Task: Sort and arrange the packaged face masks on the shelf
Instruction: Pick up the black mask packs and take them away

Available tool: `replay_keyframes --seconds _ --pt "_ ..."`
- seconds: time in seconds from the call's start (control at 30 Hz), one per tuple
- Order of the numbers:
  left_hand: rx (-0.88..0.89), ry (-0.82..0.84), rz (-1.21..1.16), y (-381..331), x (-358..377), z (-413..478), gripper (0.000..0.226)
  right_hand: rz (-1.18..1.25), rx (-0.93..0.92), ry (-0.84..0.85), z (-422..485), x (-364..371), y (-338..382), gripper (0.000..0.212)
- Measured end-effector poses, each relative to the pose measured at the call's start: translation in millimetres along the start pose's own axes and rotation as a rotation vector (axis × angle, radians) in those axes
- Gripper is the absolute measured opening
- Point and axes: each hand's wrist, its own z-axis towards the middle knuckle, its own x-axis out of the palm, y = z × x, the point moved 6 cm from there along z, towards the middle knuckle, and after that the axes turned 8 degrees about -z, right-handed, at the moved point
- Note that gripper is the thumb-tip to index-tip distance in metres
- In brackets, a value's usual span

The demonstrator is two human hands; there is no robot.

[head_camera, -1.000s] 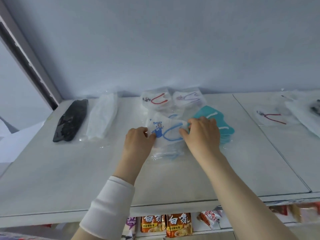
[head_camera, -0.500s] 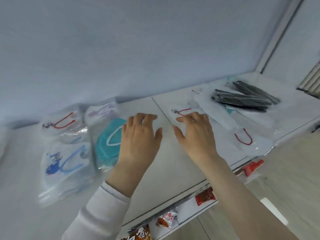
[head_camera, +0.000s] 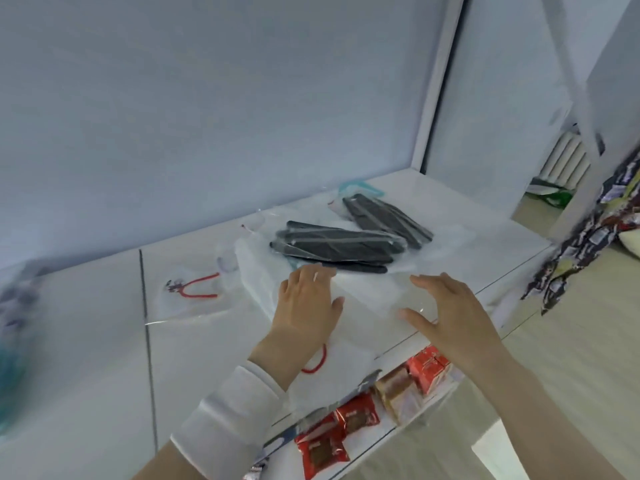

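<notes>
Several packaged black masks (head_camera: pixel 337 245) lie in a loose pile on the white shelf (head_camera: pixel 97 341), on top of white packaged masks (head_camera: pixel 367 296). More black masks (head_camera: pixel 388 218) lie behind them, with a teal-looped pack (head_camera: pixel 360 187) at the back. A clear pack with red ear loops (head_camera: pixel 194 289) lies to the left, another red-looped pack (head_camera: pixel 322 362) under my left wrist. My left hand (head_camera: pixel 306 304) hovers flat over the white masks, fingers straight. My right hand (head_camera: pixel 450 315) is spread open above the white pile's right side. Neither holds anything.
The shelf's right end meets a white upright post (head_camera: pixel 436 98). Red and tan snack packets (head_camera: pixel 356 415) fill the lower shelf below the front edge. Blurred teal and blue mask packs (head_camera: pixel 14 344) sit at far left. Patterned bags (head_camera: pixel 595 233) hang at right.
My view and both hands have swung right, away from the blue-printed and teal masks, to the pile of black and white masks. Both hands let go and are open.
</notes>
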Motion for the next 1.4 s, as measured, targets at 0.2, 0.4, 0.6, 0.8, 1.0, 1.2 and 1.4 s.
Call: replay_keyframes --seconds 0.2,0.4,0.6,0.8,1.0,1.2,1.4 --pt "0.076 0.081 0.116 -14 13 84 0.067 0.089 -0.056 0.056 72 4 -30 0.056" --pt "0.115 0.264 0.112 3 11 123 0.073 0.147 0.005 0.039 154 2 -50 0.056" --pt "0.136 0.305 0.094 17 -3 132 0.094 -0.048 0.049 0.168 213 25 -54 0.064" --pt "0.116 0.210 0.131 31 -11 135 0.091 0.043 0.067 0.224 237 40 -58 0.067" --pt "-0.157 0.105 0.028 27 -33 124 0.051 0.662 0.050 0.340 247 30 -69 0.027" --pt "-0.435 -0.229 -0.242 22 -63 109 0.042 1.051 0.051 0.493 244 27 -73 0.015" --pt "-0.569 -0.595 -1.028 6 -50 85 0.034 1.516 0.059 0.679 215 15 -54 0.017"
